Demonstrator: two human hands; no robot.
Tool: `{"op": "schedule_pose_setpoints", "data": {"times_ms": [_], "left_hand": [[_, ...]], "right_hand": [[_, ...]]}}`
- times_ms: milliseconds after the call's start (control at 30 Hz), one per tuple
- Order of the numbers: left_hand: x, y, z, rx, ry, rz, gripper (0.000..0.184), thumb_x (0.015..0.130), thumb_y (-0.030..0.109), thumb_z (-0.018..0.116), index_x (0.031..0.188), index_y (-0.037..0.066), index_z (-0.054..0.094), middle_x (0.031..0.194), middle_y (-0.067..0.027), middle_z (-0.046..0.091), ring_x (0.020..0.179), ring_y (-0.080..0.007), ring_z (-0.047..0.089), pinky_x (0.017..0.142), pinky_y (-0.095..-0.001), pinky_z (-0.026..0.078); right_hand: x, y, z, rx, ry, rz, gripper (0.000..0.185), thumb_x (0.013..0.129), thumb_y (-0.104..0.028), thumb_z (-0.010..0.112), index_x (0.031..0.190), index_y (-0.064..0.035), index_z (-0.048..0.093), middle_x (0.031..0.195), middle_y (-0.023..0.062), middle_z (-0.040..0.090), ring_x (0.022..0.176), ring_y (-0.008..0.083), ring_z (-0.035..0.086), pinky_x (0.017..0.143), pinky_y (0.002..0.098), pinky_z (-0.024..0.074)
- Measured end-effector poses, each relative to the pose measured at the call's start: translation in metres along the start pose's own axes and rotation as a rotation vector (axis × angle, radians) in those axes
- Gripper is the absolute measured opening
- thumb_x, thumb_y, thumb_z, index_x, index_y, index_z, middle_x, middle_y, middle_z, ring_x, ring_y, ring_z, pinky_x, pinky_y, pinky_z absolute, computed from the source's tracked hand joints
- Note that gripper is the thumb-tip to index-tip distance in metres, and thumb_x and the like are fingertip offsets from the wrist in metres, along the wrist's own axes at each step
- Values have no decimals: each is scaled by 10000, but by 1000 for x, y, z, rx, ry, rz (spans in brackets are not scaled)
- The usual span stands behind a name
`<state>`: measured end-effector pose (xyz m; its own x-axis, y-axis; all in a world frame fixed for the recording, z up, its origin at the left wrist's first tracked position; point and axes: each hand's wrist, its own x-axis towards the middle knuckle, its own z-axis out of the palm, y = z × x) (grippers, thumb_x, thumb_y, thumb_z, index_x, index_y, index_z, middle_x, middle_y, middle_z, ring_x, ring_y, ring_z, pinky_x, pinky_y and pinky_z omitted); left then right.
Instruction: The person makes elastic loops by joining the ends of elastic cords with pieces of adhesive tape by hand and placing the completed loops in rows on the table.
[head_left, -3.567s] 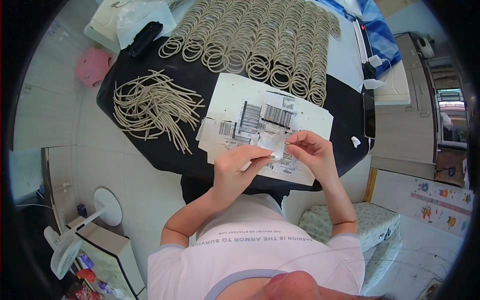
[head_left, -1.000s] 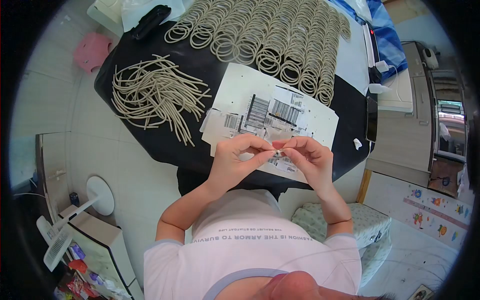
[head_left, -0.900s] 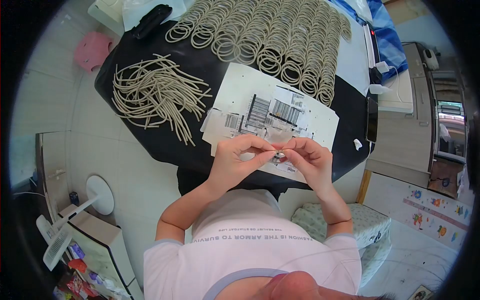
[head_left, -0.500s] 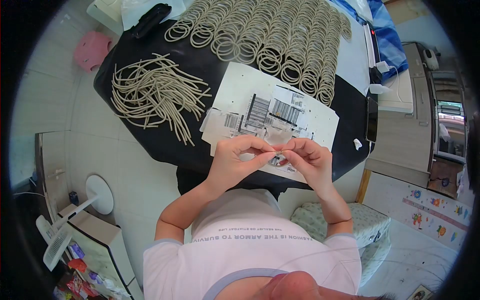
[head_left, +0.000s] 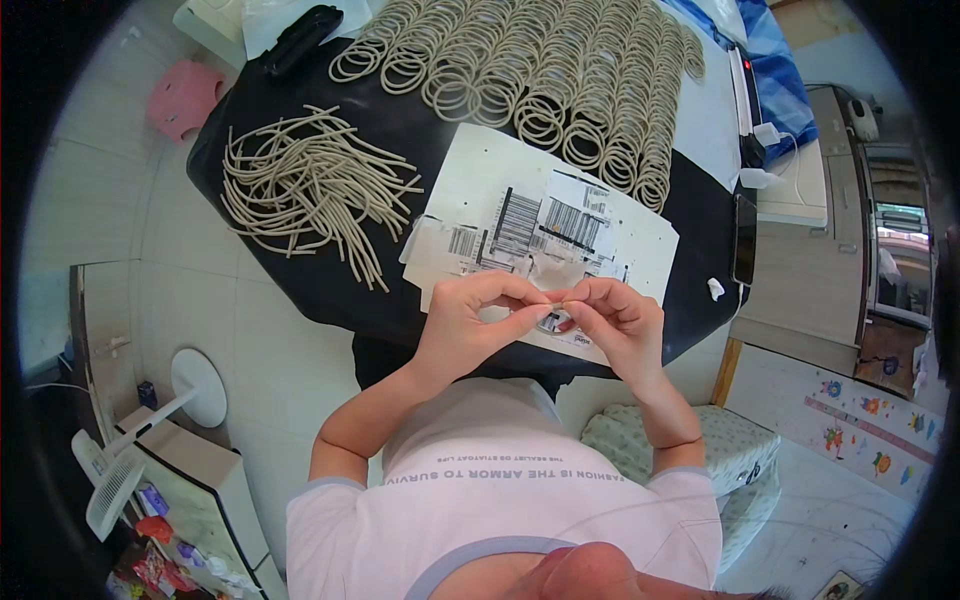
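My left hand (head_left: pixel 480 318) and my right hand (head_left: pixel 622 316) pinch a small beige cord ring (head_left: pixel 541 328) between thumbs and forefingers, their fingertips almost touching. Most of the ring is hidden by the fingers. Below them lies a white board (head_left: pixel 470 170) with barcode labels (head_left: pixel 572 222) stuck on it. A loose pile of straight and curved beige cords (head_left: pixel 320 185) is on the black tabletop to the left. Many beige rings (head_left: pixel 540 110) lie overlapping in several rows at the back of the table.
A black case (head_left: pixel 303 38) sits at the back left. A phone (head_left: pixel 743 240), a power strip (head_left: pixel 740 105) and a crumpled white scrap (head_left: pixel 715 289) are along the right side. Beyond the table are a pink stool (head_left: pixel 185 100) and a white fan (head_left: pixel 120 490).
Since the earliest frame, the fingertips have come together on the ring, and the view has shifted slightly. Over the last half second the hands have barely moved.
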<state>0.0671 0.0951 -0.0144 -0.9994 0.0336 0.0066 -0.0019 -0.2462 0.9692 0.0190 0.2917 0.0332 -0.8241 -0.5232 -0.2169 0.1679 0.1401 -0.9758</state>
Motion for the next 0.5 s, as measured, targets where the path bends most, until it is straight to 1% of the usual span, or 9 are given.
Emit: {"op": "schedule_pose_setpoints", "data": {"times_ms": [267, 367, 500], "left_hand": [[0, -1, 1, 40, 30, 27, 97, 818, -22, 705, 915, -30, 707, 898, -83, 697, 839, -125, 653, 788, -253, 527], [-1, 0, 1, 76, 29, 32, 96, 813, -23, 709, 909, -26, 707, 895, -79, 697, 832, -124, 652, 772, -250, 523], [-1, 1, 2, 82, 40, 45, 87, 811, -23, 711, 898, -24, 707, 890, -74, 697, 827, -122, 650, 762, -248, 518]], "right_hand": [[-5, 11, 7, 26, 51, -24, 166, 971, -17, 540, 1111, 63, 583, 1084, 131, 679, 924, 120, 645, 781, 265, 562], [-7, 14, 12, 107, 82, -17, 168, 974, -24, 541, 1115, 59, 577, 1083, 123, 675, 916, 114, 641, 771, 260, 560], [-8, 16, 13, 99, 89, -48, 169, 975, -27, 541, 1118, 60, 569, 1078, 119, 673, 913, 111, 639, 768, 255, 559]]}}
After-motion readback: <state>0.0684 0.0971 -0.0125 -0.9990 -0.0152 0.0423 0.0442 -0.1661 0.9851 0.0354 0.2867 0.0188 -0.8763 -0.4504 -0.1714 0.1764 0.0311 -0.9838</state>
